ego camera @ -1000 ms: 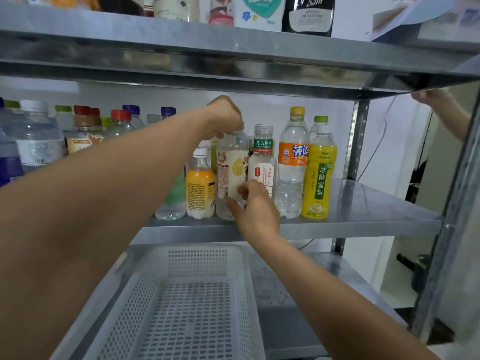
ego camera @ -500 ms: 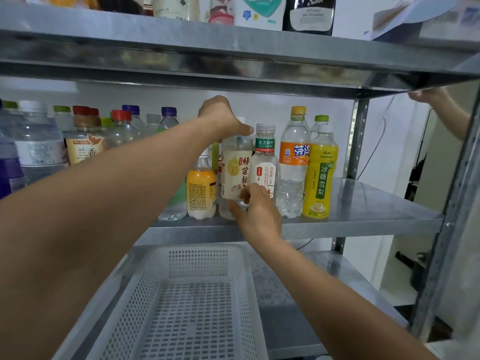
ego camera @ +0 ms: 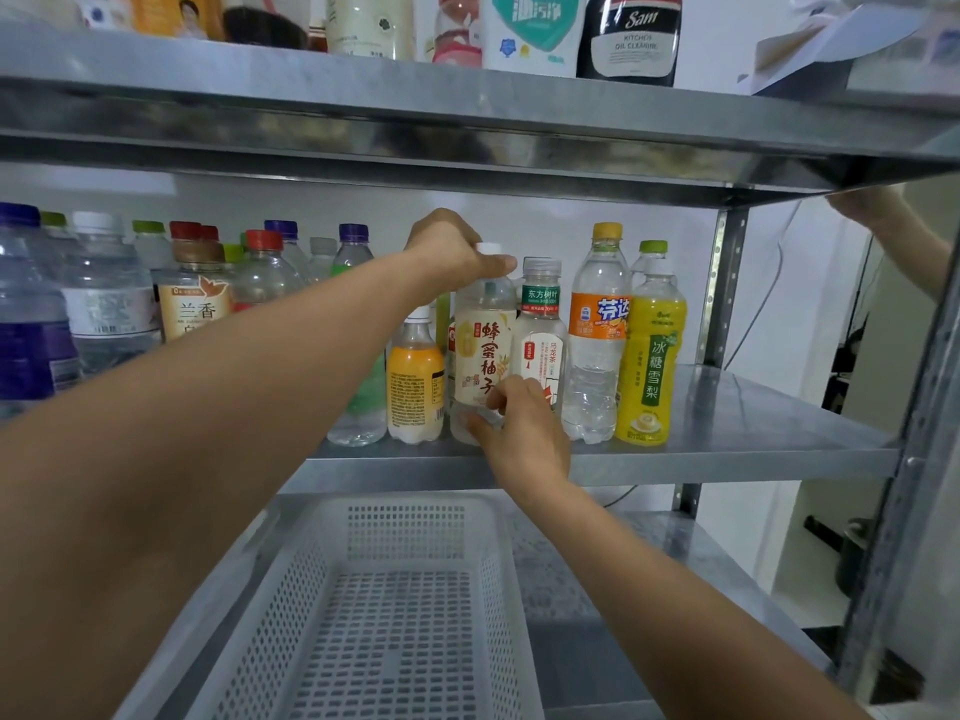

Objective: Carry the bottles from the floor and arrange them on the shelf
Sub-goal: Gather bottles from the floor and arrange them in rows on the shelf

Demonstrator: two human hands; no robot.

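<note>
At your twelve o'clock stands a grey sheet-metal shelf (ego camera: 737, 418), and the task's bottles are lined up along it. Below, at six o'clock, a white perforated plastic basket (ego camera: 395, 605) sits on the next shelf down. From nine to ten o'clock a crowd of clear plastic bottles with red, green, purple and white caps (ego camera: 265, 275) fills the shelf's far side.

The one you are handling is the tall clear bottle with a cream label and red characters (ego camera: 483, 350). It stands upright near the shelf's front edge, dead centre in your view, and its base looks set down on the metal. Just beside it at its nine o'clock is a small bottle with an orange label and white cap (ego camera: 415, 387). At its three o'clock, close against it, is a clear bottle with a grey cap and green band (ego camera: 540, 309). Then come a clear bottle with an orange label and yellow cap (ego camera: 597, 324) and a yellow-labelled bottle with a green cap (ego camera: 652, 366).

Both of your hands are on the cream-labelled bottle. Your left hand (ego camera: 447, 252) curls over its neck and shoulder, with the thumb lying just under the white screw cap (ego camera: 489, 247). Your right hand (ego camera: 524, 433) grips its lower end, fingers bent round the clear plastic beneath the label.
</note>
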